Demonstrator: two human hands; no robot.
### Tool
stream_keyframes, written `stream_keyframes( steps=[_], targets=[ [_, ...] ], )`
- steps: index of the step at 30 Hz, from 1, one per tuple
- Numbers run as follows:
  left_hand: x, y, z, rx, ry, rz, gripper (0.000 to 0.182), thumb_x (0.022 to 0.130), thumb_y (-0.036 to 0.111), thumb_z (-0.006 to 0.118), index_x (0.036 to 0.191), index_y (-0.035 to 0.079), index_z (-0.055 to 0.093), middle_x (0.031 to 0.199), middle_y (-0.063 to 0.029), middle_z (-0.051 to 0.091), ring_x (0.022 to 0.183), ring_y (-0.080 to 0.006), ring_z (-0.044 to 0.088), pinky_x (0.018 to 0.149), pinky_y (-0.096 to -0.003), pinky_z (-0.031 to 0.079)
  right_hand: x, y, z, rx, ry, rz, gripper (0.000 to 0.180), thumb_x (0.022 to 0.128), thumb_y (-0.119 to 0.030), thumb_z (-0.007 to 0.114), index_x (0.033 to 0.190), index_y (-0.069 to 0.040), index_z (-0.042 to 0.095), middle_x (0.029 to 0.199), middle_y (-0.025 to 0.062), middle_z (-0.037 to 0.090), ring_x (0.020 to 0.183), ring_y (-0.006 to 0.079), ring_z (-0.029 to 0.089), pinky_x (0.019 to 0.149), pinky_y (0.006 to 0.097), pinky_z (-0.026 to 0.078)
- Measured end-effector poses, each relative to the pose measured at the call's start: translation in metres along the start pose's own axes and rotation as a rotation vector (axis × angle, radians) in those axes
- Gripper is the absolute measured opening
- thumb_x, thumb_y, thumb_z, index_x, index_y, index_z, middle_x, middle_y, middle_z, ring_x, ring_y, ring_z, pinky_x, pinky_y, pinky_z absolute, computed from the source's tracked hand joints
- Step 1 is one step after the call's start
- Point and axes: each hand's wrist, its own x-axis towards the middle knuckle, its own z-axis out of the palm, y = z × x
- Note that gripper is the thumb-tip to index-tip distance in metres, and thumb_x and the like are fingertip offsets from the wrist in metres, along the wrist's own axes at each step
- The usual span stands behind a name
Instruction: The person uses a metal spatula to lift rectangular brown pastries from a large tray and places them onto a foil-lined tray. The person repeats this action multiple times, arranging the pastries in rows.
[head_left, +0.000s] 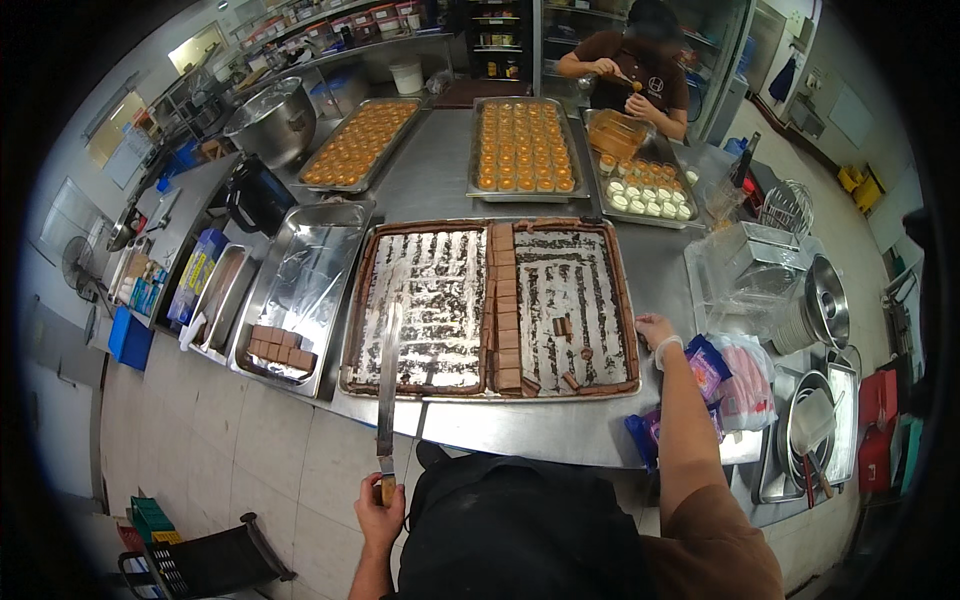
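Observation:
My left hand (381, 506) grips the wooden handle of a long offset spatula (388, 375), its blade smeared brown and reaching over the left part of a large sheet tray (420, 307). Brown edging strips line that tray, and a column of cut chocolate squares (508, 322) runs down its middle. A few small pieces (562, 326) lie in the right part. My right hand (655, 330) is at the tray's right rim, fingers bent; whether it grips the rim cannot be told. On the left, a deep steel pan (300, 262) holds several chocolate blocks (281, 349) at its near end.
Beyond stand trays of orange-topped cups (525, 146). A co-worker (637, 75) stands behind the right one (651, 202), hands raised with a spoon. Purple packets (705, 367), plastic-wrapped metal pans (765, 262) and bowls (810, 420) lie to the right. A black pitcher (259, 196) stands at left.

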Motion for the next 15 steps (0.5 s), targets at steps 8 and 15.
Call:
stream_keyframes(
  steps=[8,15],
  targets=[
    [-0.002,-0.012,-0.001,-0.043,0.090,0.027,0.037,0.093,0.006,0.082,0.123,0.001,0.061,0.076,-0.0076,0.071,0.066,-0.0115,0.067,0.061,-0.0302,0.053,-0.025,0.011,0.004,-0.218,-0.163,0.065,0.030,0.097,-0.024,0.071,0.113,0.000,0.078,0.086,0.0079,0.073,0.069,0.0205,0.066,0.061,0.0384,0.054],
    [0.007,-0.039,0.014,-0.152,0.027,0.018,0.043,0.098,0.001,0.075,0.132,0.000,0.050,0.074,-0.0029,0.064,0.061,-0.0092,0.060,0.055,-0.0272,0.047,-0.103,0.008,0.032,-0.414,-0.255,0.124,0.024,0.097,-0.019,0.062,0.097,0.000,0.076,0.102,0.0219,0.079,0.094,0.0356,0.076,0.079,0.0443,0.059]
  ],
)
